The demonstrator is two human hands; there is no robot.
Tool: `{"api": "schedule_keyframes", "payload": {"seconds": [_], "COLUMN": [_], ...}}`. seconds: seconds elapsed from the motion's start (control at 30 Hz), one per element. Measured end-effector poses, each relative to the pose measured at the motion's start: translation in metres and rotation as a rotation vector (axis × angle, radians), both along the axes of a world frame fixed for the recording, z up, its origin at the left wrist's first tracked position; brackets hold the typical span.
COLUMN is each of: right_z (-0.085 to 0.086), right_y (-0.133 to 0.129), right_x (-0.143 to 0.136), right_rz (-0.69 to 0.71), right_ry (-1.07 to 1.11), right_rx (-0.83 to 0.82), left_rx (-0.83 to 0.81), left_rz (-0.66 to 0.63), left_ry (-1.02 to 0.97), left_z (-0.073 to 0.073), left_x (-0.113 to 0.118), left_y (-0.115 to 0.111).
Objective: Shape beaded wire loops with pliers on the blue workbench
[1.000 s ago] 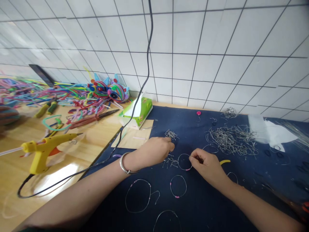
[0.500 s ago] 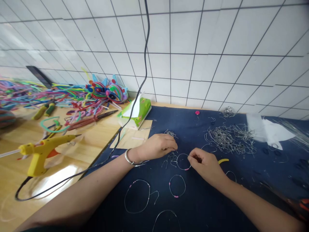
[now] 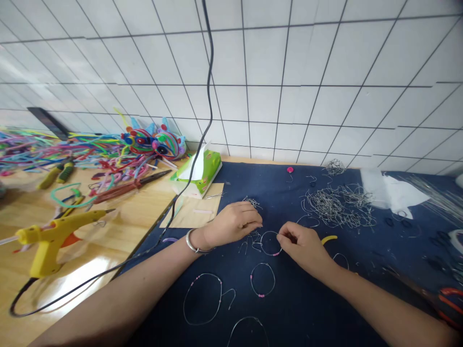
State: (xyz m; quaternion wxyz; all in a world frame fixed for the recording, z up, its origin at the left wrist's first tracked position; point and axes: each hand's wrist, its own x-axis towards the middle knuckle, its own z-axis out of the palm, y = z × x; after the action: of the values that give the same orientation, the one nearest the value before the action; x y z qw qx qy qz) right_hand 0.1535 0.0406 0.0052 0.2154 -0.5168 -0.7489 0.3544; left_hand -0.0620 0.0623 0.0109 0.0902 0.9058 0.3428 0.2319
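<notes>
My right hand pinches the right side of a small wire ring, which carries a few pink beads along its bottom. My left hand, with a silver bangle at the wrist, hovers to the left of that ring. Its fingers are bent and pressed together, and whatever may be between them is hidden. Below it lie several short bent wire hooks, next to the ring. A second beaded wire ring lies nearer to me, and a larger beaded ring with a hooked wire is at its left.
A tangled heap of wire lies at the right on the dark blue cloth. Left are a green tissue box, a yellow glue gun with its black cable, pliers and colourful pipe cleaners. Orange-handled pliers are far right.
The view has shifted slightly, so everything sits a little further left. Both hands keep nearly the same pose, and the right still pinches the ring.
</notes>
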Motion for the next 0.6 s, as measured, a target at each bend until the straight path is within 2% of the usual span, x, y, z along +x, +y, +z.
{"api": "schedule_keyframes", "payload": {"seconds": [0.07,0.17,0.23,0.3,0.4,0.43,0.53,0.6], "right_z": [0.000,0.000,-0.001,0.000,0.000,0.000,-0.001,-0.001], "right_y": [0.000,0.000,0.000,0.000,0.000,0.000,-0.001,-0.001], "right_x": [0.000,0.001,0.001,0.001,0.001,0.001,0.001,0.001], "right_rz": [0.000,0.000,0.004,0.004,0.007,0.006,0.003,0.005], "right_ry": [0.000,0.002,0.003,-0.005,-0.013,-0.013,-0.011,-0.004], "right_rx": [0.006,0.011,0.012,0.013,0.012,0.009,0.003,0.004], "left_rx": [0.083,0.207,0.248,0.242,0.126,0.057,-0.216,-0.396], "left_rz": [-0.003,0.066,0.120,0.114,-0.004,0.014,0.179,0.202], "left_ry": [0.097,0.241,0.306,0.337,0.244,0.145,-0.192,-0.326], "left_z": [0.004,0.009,0.012,0.015,0.019,0.019,0.017,0.012], "left_x": [0.001,0.002,0.004,0.006,0.010,0.010,0.008,0.007], "left_y": [-0.004,-0.009,-0.012,-0.015,-0.018,-0.018,-0.015,-0.012]}}
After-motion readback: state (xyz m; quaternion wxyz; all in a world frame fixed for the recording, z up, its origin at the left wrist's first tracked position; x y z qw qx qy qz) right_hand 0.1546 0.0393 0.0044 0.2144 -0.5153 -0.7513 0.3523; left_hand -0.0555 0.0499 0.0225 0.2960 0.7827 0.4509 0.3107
